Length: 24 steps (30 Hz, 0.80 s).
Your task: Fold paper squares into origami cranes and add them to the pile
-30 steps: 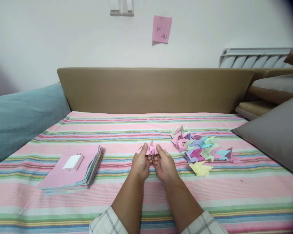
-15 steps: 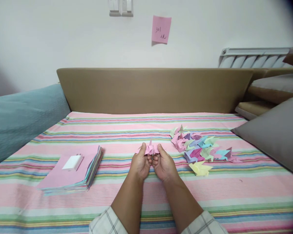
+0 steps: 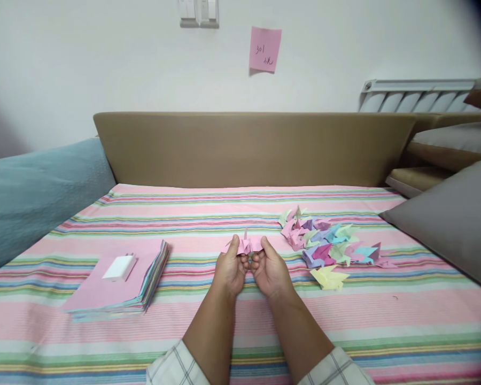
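Note:
A pink origami crane (image 3: pixel 246 245) is held between both hands above the striped cloth, one thin point sticking up from its middle. My left hand (image 3: pixel 229 269) is closed on the crane's left side, thumb on top and fingers curled beneath. On the other side, my right hand (image 3: pixel 270 270) pinches the right wing the same way. The curled fingertips of the two hands nearly meet below the paper. Parts of the crane are hidden behind the thumbs. To the right lies a cluster of folded paper cranes (image 3: pixel 323 251) in several colours, with a yellow crane (image 3: pixel 329 278) nearest me.
A stack of coloured paper (image 3: pixel 104 289) lies at the left, a white charger plug (image 3: pixel 120 268) on top. Behind the striped cloth (image 3: pixel 208 208) stands a brown backboard (image 3: pixel 248 149). Grey cushions (image 3: pixel 457 214) border the right, a blue-green covered cushion (image 3: pixel 36 187) the left.
My right thumb has shifted slightly to the right, and the crane's right wing shows a little wider. The crane's upright point has moved slightly left. Everything else stays in place.

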{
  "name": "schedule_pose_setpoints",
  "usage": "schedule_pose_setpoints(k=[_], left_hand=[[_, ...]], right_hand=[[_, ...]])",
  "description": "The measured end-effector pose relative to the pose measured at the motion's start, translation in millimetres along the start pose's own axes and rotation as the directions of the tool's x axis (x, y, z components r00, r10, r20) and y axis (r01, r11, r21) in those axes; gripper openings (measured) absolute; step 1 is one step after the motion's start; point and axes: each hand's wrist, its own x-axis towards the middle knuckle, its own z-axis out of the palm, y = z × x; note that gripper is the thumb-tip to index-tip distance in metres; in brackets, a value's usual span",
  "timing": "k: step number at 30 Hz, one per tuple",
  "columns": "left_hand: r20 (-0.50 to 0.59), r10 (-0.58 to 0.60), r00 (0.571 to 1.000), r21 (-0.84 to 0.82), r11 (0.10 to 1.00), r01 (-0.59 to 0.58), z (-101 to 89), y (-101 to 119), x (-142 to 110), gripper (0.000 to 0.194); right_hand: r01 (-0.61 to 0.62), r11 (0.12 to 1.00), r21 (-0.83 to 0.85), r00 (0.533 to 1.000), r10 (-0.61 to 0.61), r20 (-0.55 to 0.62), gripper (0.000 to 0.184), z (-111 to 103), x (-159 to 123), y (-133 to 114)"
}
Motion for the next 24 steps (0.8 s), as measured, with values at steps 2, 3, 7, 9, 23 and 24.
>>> schedule_pose_setpoints(k=[2, 3, 7, 9, 23, 24], left_hand=[[-0.009, -0.002, 1.0, -0.002, 1.0, 0.002, 1.4, 0.9, -1.4, 0.036], [-0.012, -0.001, 1.0, -0.002, 1.0, 0.001, 1.8, 1.2, -1.9, 0.036], [-0.005, 0.009, 1.0, -0.005, 1.0, -0.009, 1.4, 1.1, -1.6, 0.036], [-0.005, 0.009, 1.0, -0.008, 1.0, -0.009, 0.3, 0.7, -0.6, 0.037], [-0.045, 0.024, 0.999, -0.042, 0.999, -0.026, -2.0, 3.1, 2.2, 0.036], [-0.048, 0.038, 0.998, -0.041, 0.998, -0.04, -2.7, 3.3, 2.9, 0.037]], right_hand=[[-0.03, 1.0, 0.008, 1.0, 0.03, -0.009, 0.029, 2.9, -2.1, -2.1], [-0.044, 0.999, 0.013, 0.999, 0.044, -0.013, 0.032, 4.5, -3.4, -3.3], [-0.079, 0.996, 0.031, 0.997, 0.08, -0.018, 0.036, 8.1, -6.6, -6.6], [-0.087, 0.995, 0.041, 0.996, 0.088, -0.02, 0.035, 7.9, -6.5, -7.3], [0.083, 0.988, 0.128, 0.988, -0.065, -0.137, 0.023, -2.8, 3.8, -6.2], [0.095, 0.99, 0.106, 0.987, -0.08, -0.139, 0.024, -3.6, 4.2, -6.2]])
